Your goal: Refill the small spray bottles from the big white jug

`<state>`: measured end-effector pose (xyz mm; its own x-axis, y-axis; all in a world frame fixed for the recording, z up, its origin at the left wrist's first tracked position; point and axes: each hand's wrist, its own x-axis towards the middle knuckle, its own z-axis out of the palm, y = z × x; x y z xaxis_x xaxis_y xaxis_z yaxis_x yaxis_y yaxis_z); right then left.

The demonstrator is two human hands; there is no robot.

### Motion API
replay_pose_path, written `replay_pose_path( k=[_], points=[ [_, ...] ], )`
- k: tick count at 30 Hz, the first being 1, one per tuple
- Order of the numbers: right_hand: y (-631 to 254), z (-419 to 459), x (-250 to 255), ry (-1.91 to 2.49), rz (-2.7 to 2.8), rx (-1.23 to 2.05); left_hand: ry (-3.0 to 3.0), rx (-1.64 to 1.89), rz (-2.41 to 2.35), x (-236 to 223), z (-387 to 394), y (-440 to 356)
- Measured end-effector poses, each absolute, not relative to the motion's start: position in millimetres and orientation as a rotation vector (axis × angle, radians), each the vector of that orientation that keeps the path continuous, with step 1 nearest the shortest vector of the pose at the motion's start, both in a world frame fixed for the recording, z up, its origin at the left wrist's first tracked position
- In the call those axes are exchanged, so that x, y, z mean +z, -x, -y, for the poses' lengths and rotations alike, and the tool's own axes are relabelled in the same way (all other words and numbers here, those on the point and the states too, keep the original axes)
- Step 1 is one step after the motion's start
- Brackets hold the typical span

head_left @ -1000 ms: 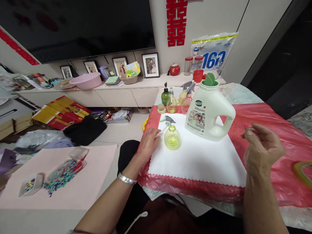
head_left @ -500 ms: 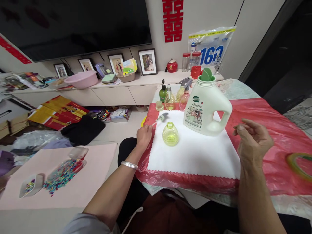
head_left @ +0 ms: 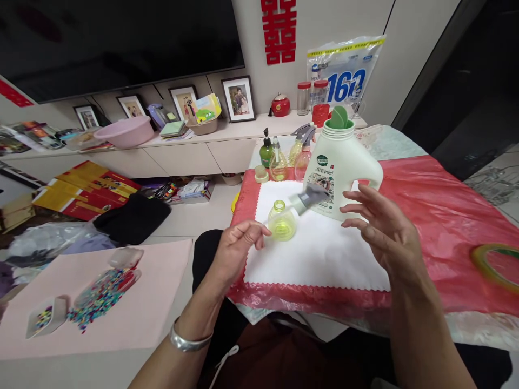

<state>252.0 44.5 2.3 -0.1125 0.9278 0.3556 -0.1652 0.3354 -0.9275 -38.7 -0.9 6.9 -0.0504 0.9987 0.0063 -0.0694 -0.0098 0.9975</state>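
My left hand (head_left: 237, 248) pinches the thin tube of a grey-and-white spray pump head (head_left: 308, 199), which is smeared by motion and points to the right. Behind that tube, a small yellow-green clear bottle (head_left: 283, 229) stands upright and uncapped on a white cloth (head_left: 324, 265), with a little liquid inside. My right hand (head_left: 385, 229) is raised with fingers spread, holding nothing, near the large white detergent jug (head_left: 351, 154). In the jug's mouth sits a green scoop-like piece (head_left: 339, 117).
Behind the cloth stand a green pump bottle (head_left: 266, 151), a yellow spray bottle (head_left: 278, 163) and a pink one (head_left: 303, 163). Green tape (head_left: 482, 259) lies on the red plastic sheet (head_left: 421, 216). At left, colourful beads (head_left: 97, 300) cover a pink mat (head_left: 162, 281).
My left hand has lifted the spray pump head from the cloth's far left edge and brought it nearer and rightward. My right hand has moved left and opened its fingers.
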Motion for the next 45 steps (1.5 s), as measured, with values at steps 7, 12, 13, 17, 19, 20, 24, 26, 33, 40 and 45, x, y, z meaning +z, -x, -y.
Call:
replay_pose_path(
  k=[7, 12, 13, 17, 19, 20, 24, 26, 33, 40, 45],
  points=[
    [-255.2, -33.9, 3.0, 1.008, 1.504, 0.994, -1.003, 1.218, -1.07, 1.6, 17.0, 14.2],
    [-244.7, -36.0, 0.1, 0.848, 1.342, 1.062, -1.083, 1.147, -1.073, 4.7, 19.4, 5.2],
    [-242.3, -35.8, 2.2, 0.792, 1.255, 1.067, -1.149, 1.13, -1.1, 5.4, 19.0, 4.7],
    [-239.3, -35.1, 13.9, 0.751, 0.971, 0.916, -1.443, 1.265, -1.306, 7.8, 10.1, 7.6],
    [-240.4, -35.2, 18.3, 0.752, 0.903, 0.803, -1.555, 1.391, -1.458, 6.2, -0.5, 11.2],
    [-240.8, -35.3, 19.6, 0.749, 0.889, 0.761, -1.602, 1.429, -1.522, 4.4, -7.3, 13.0],
    [-239.2, -34.5, 20.9, 0.757, 0.9, 0.697, -1.741, 1.369, -1.637, -7.4, -37.8, 15.4],
    [-237.1, -33.6, 20.8, 0.767, 0.911, 0.683, -1.729, 1.301, -1.649, -12.9, -49.6, 12.3],
    [-239.5, -28.6, 23.3, 0.833, 0.992, 0.608, -1.698, 1.31, -1.538, -20.4, -52.8, -8.6],
    [-247.6, -20.5, 18.6, 1.043, 1.122, 0.516, -1.765, 1.304, -1.479, -18.9, -44.0, -20.2],
    [-242.0, -19.2, 12.9, 1.213, 1.313, 0.463, -1.808, 1.292, -1.451, -19.8, -41.4, -25.6]
  ],
)
